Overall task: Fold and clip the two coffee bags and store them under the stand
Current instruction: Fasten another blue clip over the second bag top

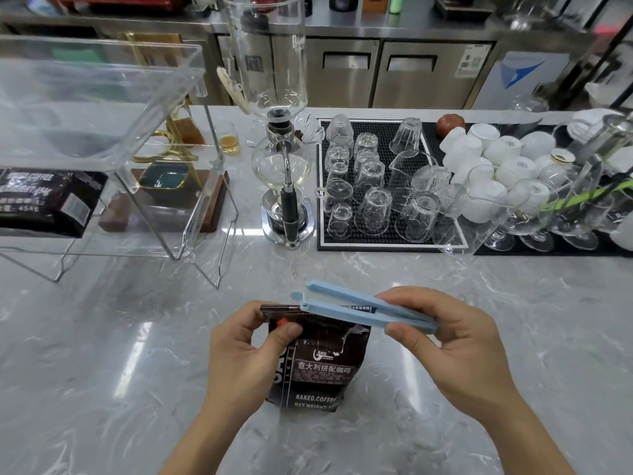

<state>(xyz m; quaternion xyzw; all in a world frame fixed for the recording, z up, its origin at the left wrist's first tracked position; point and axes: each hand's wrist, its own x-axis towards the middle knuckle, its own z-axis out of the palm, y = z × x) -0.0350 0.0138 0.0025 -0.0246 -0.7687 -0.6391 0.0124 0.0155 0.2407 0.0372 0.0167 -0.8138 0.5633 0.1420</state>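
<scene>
Two bare arms come up from 6 o'clock. Between them stands a dark coffee bag [320, 358], upright on the marble counter [445, 423], close to the person. Its top is folded over.

At 7 o'clock from the bag top, the left hand [245, 351] pinches the folded left corner, thumb in front and fingers behind. At 3 o'clock, the right hand [442, 332] pinches one end of a long blue clip [359, 311] between thumb and fingers. The clip's two bars are spread apart at the far end, and the fold sits at or between them. It looks ready to snap shut, but it is not shut yet.

I think the bag is soft and crinkly, a bit shiny and slippery, and heavy at the bottom with beans. The fold may spring open, so it is best to keep hold right at the fold until the clip clicks. Then lift it by the sides, low down.

Farther off, at 10 o'clock, is the clear stand [102, 108]. A second coffee bag [44, 204] lies flat under it already. I cannot see a clip on that one.

At 12 o'clock is a glass coffee maker [286, 159]. At 1 o'clock, upside-down glasses [373, 186] sit on a black mat, easy to break.
</scene>
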